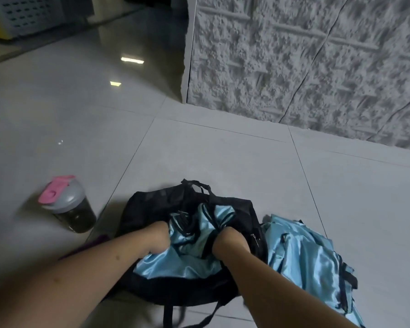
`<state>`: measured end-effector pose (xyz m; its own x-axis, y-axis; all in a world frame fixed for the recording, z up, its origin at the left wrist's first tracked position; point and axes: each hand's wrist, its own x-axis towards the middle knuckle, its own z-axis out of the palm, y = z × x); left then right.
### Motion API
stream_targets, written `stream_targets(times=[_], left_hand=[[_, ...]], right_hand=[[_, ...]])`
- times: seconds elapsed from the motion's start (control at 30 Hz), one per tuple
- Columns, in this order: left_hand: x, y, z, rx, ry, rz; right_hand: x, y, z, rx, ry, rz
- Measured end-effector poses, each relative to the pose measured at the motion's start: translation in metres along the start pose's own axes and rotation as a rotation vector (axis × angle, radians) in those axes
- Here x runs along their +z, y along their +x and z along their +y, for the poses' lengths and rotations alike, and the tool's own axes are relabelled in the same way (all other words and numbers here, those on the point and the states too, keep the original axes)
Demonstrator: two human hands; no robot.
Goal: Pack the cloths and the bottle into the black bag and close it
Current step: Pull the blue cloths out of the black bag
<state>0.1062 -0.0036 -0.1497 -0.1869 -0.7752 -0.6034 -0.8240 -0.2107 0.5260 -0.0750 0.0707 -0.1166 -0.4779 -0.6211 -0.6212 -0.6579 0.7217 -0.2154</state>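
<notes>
On a pale tiled floor [223, 157] beside a rough white wall, the black bag [147, 209] lies open with one shiny blue cloth [185, 261] partly stuffed into its mouth. The left hand [160, 237] and the right hand [230, 240] are both sunk into that cloth, fingers hidden, so I cannot tell how tightly they grip. I judge the packing barely begun: a second blue cloth [305, 254] lies on the tiles touching the bag's right side, the pink-lidded bottle [68, 204] stands apart to its left, and the bag is unclosed.
</notes>
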Motion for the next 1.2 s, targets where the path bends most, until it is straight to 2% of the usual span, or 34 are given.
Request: stream_targets(times=[0.07, 0.13, 0.17, 0.2, 0.23, 0.3, 0.4, 0.5, 0.57, 0.6, 0.63, 0.7, 0.73, 0.8, 0.83, 0.9, 1.07, 1.13, 1.2], left_hand=[[0.011, 0.010, -0.008, 0.016, 0.154, -0.050], [0.021, 0.014, -0.009, 0.022, 0.345, -0.185], [0.027, 0.017, -0.010, -0.035, 0.280, -0.184], [0.032, 0.025, -0.010, -0.053, 0.144, -0.110], [0.033, 0.030, -0.009, -0.025, 0.031, -0.049], [0.037, 0.044, -0.011, 0.066, -0.052, 0.073], [0.039, 0.050, -0.006, 0.172, -0.204, 0.037], [0.033, 0.054, -0.001, 0.218, -0.298, 0.048], [0.028, 0.064, -0.005, 0.169, -0.235, 0.100], [0.025, 0.068, -0.008, 0.108, -0.213, 0.163], [0.023, 0.070, -0.012, 0.031, -0.173, 0.222], [0.019, 0.066, -0.014, -0.128, -0.023, 0.249], [0.018, 0.061, -0.012, -0.179, 0.042, 0.244], [0.016, 0.058, -0.005, -0.221, 0.108, 0.235], [0.014, 0.058, -0.001, -0.238, 0.118, 0.243], [0.011, 0.060, 0.007, -0.243, 0.101, 0.249], [0.002, 0.044, 0.027, -0.113, 0.053, 0.324], [-0.004, 0.040, 0.027, -0.125, -0.060, 0.332], [-0.010, 0.040, 0.027, -0.166, -0.244, 0.283]], right_hand=[[0.003, 0.010, 0.002, 0.029, 0.013, -0.004], [0.006, 0.020, 0.001, 0.052, 0.092, -0.026], [0.008, 0.023, -0.001, 0.056, 0.147, -0.031], [0.008, 0.025, -0.004, 0.051, 0.203, -0.026], [0.010, 0.030, -0.005, 0.049, 0.237, -0.008], [0.012, 0.036, -0.010, 0.081, 0.330, 0.037], [0.019, 0.043, -0.022, 0.037, 0.405, -0.013], [0.027, 0.053, -0.027, -0.052, 0.582, 0.008], [0.024, 0.055, -0.017, -0.022, 0.485, 0.024], [0.020, 0.058, -0.013, 0.009, 0.557, -0.026], [0.021, 0.070, -0.008, 0.054, 0.508, -0.105], [0.015, 0.075, 0.000, 0.063, 0.120, -0.182], [0.013, 0.071, 0.003, 0.079, 0.046, -0.200], [0.014, 0.073, 0.006, 0.095, 0.009, -0.199], [0.015, 0.072, 0.005, 0.139, 0.081, -0.190], [0.016, 0.069, 0.009, 0.085, 0.044, -0.157], [0.015, 0.061, 0.005, -0.162, -0.060, 0.154], [0.006, 0.049, 0.000, -0.216, -0.092, 0.180], [-0.007, 0.053, -0.002, -0.204, -0.143, 0.137]])
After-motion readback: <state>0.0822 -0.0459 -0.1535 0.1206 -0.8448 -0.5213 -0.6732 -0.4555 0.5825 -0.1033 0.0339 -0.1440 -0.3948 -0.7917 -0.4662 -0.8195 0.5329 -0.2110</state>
